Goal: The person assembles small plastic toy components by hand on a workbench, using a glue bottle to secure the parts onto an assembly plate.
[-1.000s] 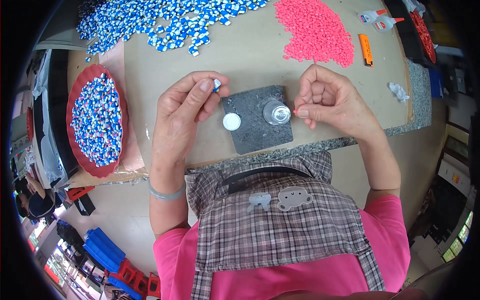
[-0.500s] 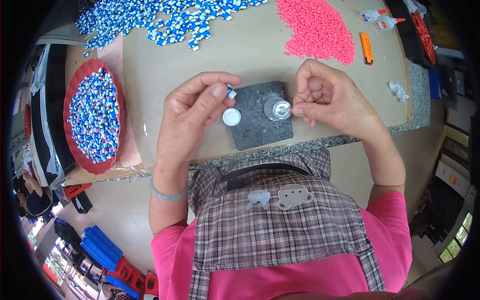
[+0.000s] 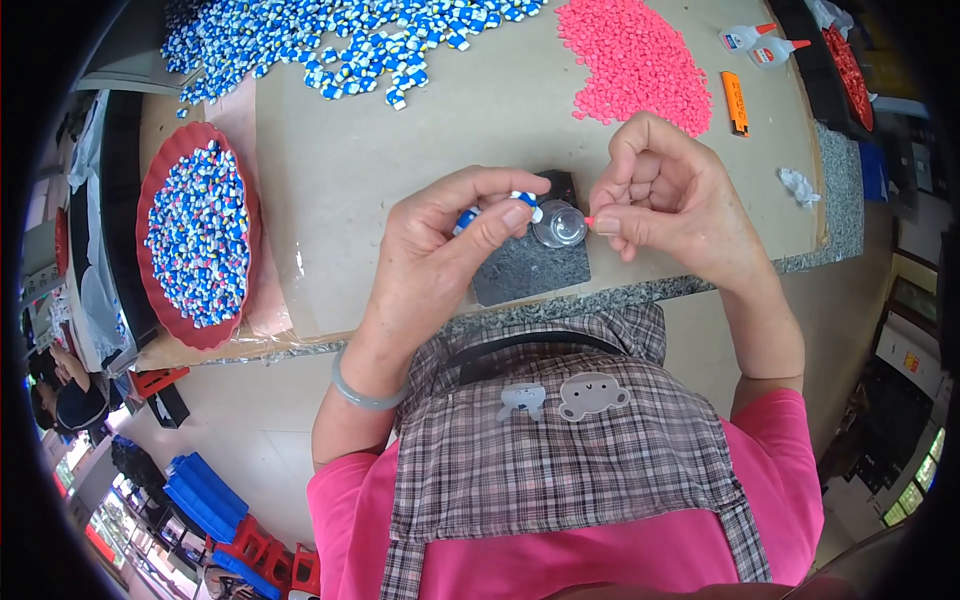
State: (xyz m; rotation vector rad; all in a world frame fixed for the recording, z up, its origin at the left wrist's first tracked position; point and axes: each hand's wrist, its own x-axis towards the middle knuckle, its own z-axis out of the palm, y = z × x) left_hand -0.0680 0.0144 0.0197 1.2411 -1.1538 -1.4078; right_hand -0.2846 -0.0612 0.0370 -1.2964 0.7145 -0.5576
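Observation:
My left hand (image 3: 425,240) pinches a small blue-and-white piece (image 3: 527,203) between thumb and forefinger, at the rim of a small clear cup (image 3: 562,226). Another blue-and-white piece (image 3: 465,219) shows within the curled fingers of that hand. On the cup's other side, my right hand (image 3: 668,190) is closed, thumb against forefinger, on a tiny pink bead-like piece (image 3: 590,223). Beneath the cup lies a dark grey slab (image 3: 535,275), its left part covered by my left hand.
Loose blue-and-white pieces (image 3: 375,60) spread over the table's far left; a pink heap (image 3: 640,70) lies far right. A red scalloped tray (image 3: 254,235) of pieces stands left. Two small bottles (image 3: 765,48), an orange box-cutter-like object (image 3: 734,102) and crumpled tissue (image 3: 798,187) lie right.
My left hand has moved right, bringing its blue-and-white piece to the cup and covering the white round cap on the slab. My right hand stays nearly in place with the pink piece.

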